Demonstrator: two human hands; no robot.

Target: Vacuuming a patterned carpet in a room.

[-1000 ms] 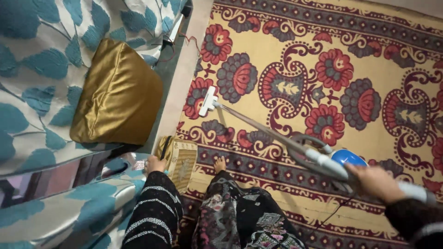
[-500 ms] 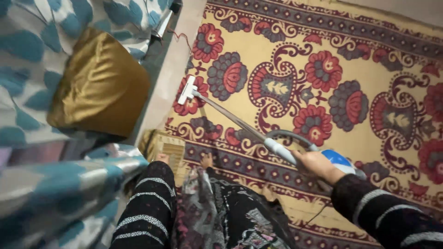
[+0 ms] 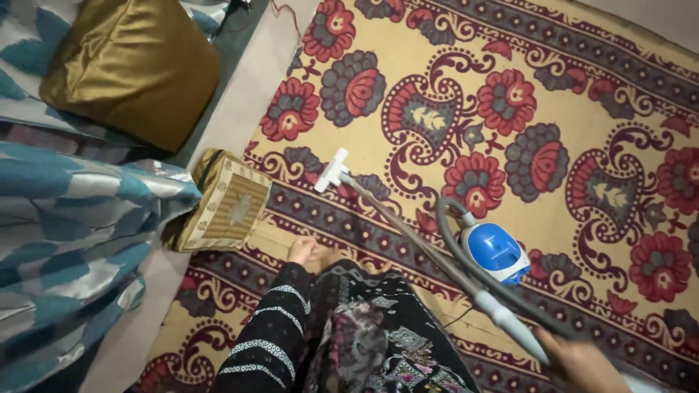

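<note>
Now right hand (image 3: 579,364) fingers wrapped round vacuum wand (image 3: 408,225), nozzle (image 3: 331,169) pulled back from rug (image 3: 582,87) edge; left hand (image 3: 302,249) fingers' state unclear.

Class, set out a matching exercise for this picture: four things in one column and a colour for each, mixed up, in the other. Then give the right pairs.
Things:
1. cushion
2. vacuum cleaner body
3. floor nozzle
4. flowers on the carpet

Colours:
A. white
B. red and dark purple
C. gold
D. blue

Pairs: 1-C, 2-D, 3-A, 4-B
</note>
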